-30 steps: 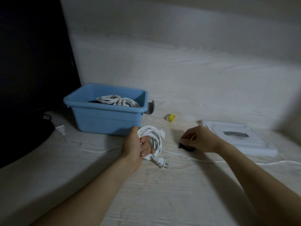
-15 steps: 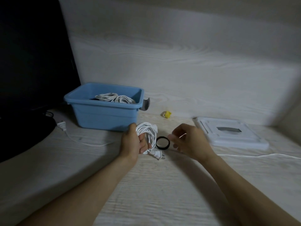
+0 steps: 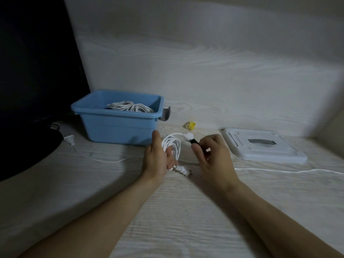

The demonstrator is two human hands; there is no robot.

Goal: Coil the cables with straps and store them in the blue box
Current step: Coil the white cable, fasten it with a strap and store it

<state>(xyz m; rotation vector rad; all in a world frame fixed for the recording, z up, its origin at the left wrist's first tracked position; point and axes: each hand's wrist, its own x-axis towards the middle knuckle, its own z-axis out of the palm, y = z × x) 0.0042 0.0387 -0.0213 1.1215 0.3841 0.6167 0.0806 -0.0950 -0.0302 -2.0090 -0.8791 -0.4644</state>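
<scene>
My left hand (image 3: pixel 156 157) holds a coiled white cable (image 3: pixel 174 147) upright just above the table, fingers wrapped through the loops; its plug (image 3: pixel 183 170) hangs at the bottom. My right hand (image 3: pixel 212 155) pinches a black strap (image 3: pixel 195 142) right beside the coil's top, near a white connector (image 3: pixel 188 136). The blue box (image 3: pixel 119 123) stands behind my left hand and has white coiled cables (image 3: pixel 130 107) inside.
A white lid (image 3: pixel 264 148) lies at the right. A loose white cable (image 3: pixel 290 170) trails across the table to the right edge. Another cable with a plug (image 3: pixel 68 140) lies left of the box by a dark monitor (image 3: pixel 33 71). A small yellow object (image 3: pixel 190 125) sits behind.
My right hand picked up the black strap from the table and brought it up to the top of the coil. My left hand kept its grip on the coil.
</scene>
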